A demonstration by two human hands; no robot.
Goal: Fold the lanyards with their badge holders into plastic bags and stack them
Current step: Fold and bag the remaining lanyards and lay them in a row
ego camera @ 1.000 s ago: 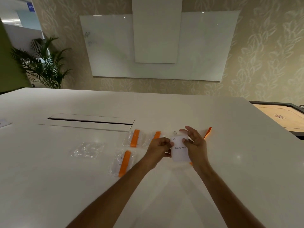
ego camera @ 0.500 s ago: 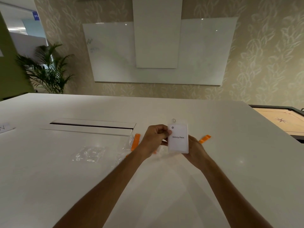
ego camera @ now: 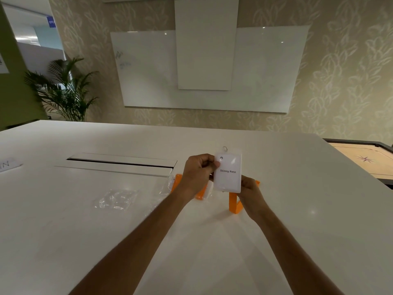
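A white badge holder (ego camera: 228, 171) printed "Skinny Pete" stands upright above the white table (ego camera: 297, 209), a metal ring at its top. My left hand (ego camera: 198, 173) pinches its upper left edge. My right hand (ego camera: 251, 191) holds its lower right corner from behind, fingers mostly hidden. Its orange lanyard (ego camera: 234, 204) hangs folded below the badge and touches the table. Bagged lanyards (ego camera: 202, 193) with orange straps lie behind my left wrist, partly hidden. An empty clear plastic bag (ego camera: 117, 199) lies to the left.
A recessed cable slot (ego camera: 121, 161) runs across the table behind the bags. A paper label (ego camera: 7, 165) lies at the far left edge. A carrom board (ego camera: 365, 159) stands beyond the table's right side. A potted palm (ego camera: 63, 92) stands by the wall.
Both hands lifted the badge holder off the table and turned it upright. The lanyard now hangs under it instead of trailing to the right.
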